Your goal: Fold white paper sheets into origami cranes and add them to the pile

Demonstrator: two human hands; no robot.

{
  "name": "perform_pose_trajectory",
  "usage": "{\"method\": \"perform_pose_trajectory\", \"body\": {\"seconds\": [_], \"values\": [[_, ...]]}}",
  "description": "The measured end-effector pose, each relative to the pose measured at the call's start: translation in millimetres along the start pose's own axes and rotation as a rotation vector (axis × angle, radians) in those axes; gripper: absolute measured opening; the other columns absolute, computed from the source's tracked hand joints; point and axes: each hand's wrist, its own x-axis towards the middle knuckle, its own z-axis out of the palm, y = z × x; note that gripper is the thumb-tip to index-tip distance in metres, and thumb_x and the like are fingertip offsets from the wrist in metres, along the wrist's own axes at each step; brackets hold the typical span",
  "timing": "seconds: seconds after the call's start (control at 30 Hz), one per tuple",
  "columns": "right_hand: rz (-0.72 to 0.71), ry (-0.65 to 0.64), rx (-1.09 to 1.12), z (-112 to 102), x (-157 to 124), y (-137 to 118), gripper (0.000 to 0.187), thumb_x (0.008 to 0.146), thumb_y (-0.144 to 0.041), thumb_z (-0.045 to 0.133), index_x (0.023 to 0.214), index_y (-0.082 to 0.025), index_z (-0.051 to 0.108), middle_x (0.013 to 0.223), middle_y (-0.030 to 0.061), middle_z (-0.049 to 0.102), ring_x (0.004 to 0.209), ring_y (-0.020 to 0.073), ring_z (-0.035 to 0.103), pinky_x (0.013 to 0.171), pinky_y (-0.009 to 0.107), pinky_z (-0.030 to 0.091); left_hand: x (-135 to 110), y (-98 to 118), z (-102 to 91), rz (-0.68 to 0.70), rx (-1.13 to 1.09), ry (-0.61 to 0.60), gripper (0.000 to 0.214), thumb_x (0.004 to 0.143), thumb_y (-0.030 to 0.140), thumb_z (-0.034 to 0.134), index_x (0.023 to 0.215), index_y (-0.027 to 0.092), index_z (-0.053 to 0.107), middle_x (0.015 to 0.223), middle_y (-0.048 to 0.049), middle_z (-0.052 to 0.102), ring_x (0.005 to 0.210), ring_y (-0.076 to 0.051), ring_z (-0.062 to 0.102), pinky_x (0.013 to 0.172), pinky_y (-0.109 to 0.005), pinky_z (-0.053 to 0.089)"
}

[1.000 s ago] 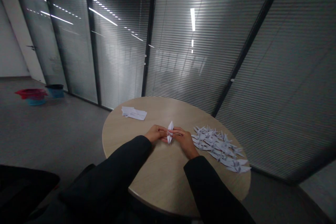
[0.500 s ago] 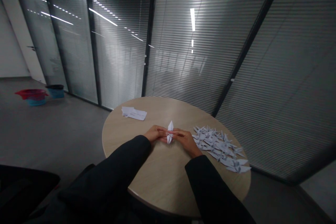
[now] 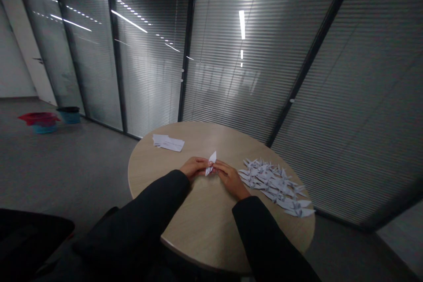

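Observation:
Between my hands, over the middle of the round table, is a folded white paper piece with a long pointed top end and a narrower lower end. My left hand grips it from the left, fingers closed on its middle. From the right, my right hand pinches the same piece with thumb and fingers. Part of the folds is hidden behind the fingers. Right of my right hand lies a group of folded white paper cranes, packed closely in rows.
A small stack of flat white paper sheets lies at the table's far left. Glass partitions with blinds stand just behind the table. On the floor at left are a red-and-blue bucket and a dark-rimmed blue bucket.
The folded paper piece has tilted, its upper tip now leaning right and its lower end swung left. My right hand has shifted slightly left with its fingers lower on the paper.

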Motion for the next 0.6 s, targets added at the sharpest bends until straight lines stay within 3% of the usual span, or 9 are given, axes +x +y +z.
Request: {"method": "perform_pose_trajectory", "body": {"seconds": [0.13,0.3,0.5,0.6], "values": [[0.025,0.022,0.057,2,0,0,0.032,0.079,-0.022,0.048,0.102,-0.024,0.069,0.115,0.0043,0.064,0.112,0.0197,0.055,0.101,0.037,0.038,3,-2,-3.5,-0.003,0.004,-0.021,0.037,0.055,0.02,0.081,0.086,0.005,0.068,0.081,-0.0125,0.071,0.075,-0.017,0.067,0.075,-0.024,0.051],[0.168,0.073,0.251,1,2,-11,0.027,0.081,-0.033,0.052,0.099,-0.022,0.069,0.109,0.0051,0.065,0.106,0.0209,0.057,0.097,0.036,0.039,7,-6,-5.6,0.004,0.005,-0.024,0.044,0.054,0.016,0.082,0.091,0.007,0.061,0.078,-0.0118,0.071,0.075,-0.019,0.068,0.076,-0.029,0.052],[0.397,0.311,0.465,9,3,-10,0.038,0.066,-0.041,0.07,0.094,-0.021,0.056,0.088,0.0041,0.067,0.083,0.02,0.062,0.077,0.034,0.048,8,-12,-7.2,0.043,0.054,-0.047,0.059,0.055,0.022,0.082,0.102,0.012,0.047,0.075,-0.0102,0.07,0.073,-0.022,0.069,0.073,-0.036,0.053],[0.448,0.213,0.456,11,3,-9,0.034,0.066,-0.044,0.068,0.086,-0.018,0.059,0.081,0.0036,0.066,0.075,0.0194,0.062,0.071,0.032,0.048,8,-12,-7.4,0.068,0.107,-0.064,0.067,0.055,0.029,0.082,0.107,0.014,0.042,0.074,-0.0091,0.07,0.07,-0.021,0.068,0.069,-0.033,0.052]]}}
